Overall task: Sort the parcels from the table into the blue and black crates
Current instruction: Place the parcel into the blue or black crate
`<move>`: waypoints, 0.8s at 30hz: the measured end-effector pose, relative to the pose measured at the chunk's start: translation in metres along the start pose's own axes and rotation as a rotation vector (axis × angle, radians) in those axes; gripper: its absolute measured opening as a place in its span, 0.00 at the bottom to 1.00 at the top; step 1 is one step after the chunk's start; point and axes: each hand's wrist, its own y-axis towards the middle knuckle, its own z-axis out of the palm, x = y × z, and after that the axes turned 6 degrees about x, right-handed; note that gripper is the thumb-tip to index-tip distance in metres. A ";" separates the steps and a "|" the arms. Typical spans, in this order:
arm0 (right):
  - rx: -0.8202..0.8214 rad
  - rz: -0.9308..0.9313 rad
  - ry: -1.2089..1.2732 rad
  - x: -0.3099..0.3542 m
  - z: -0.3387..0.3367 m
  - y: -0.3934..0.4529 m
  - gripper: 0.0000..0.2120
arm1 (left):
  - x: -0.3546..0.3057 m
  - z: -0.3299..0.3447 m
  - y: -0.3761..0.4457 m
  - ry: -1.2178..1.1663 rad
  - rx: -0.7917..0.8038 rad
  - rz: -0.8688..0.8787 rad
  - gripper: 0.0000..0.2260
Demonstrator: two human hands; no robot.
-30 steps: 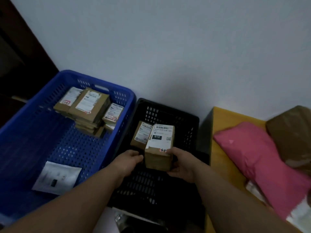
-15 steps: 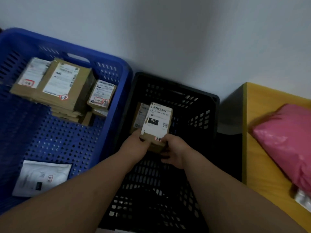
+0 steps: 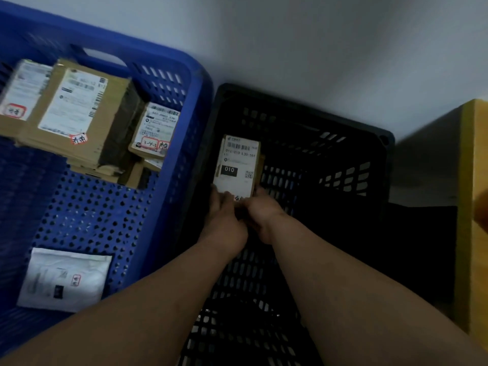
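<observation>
**Parcel going down into the black crate**

The small cardboard parcel (image 3: 239,167) sits low inside the black crate (image 3: 343,143), near its left wall, with both hands at its near end: left hand (image 3: 224,215) and right hand (image 3: 260,212) curl round the bottom edge. Best bet here: seat it flat, then let go cleanly. Its label reads "010", with "010-010 L30-551" above. In the blue crate (image 3: 184,75) next door, a brown parcel stack (image 3: 76,112); one sticker reads "3-4-3". The yellow worktop (image 3: 475,180) edges in at right.

Labelled brown parcel (image 3: 237,169) — inside black crate (image 3: 351,143)
</observation>
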 end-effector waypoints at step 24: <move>0.037 -0.180 -0.835 0.055 -0.051 -0.175 0.23 | -0.053 -0.003 -0.098 0.440 -0.110 0.116 0.33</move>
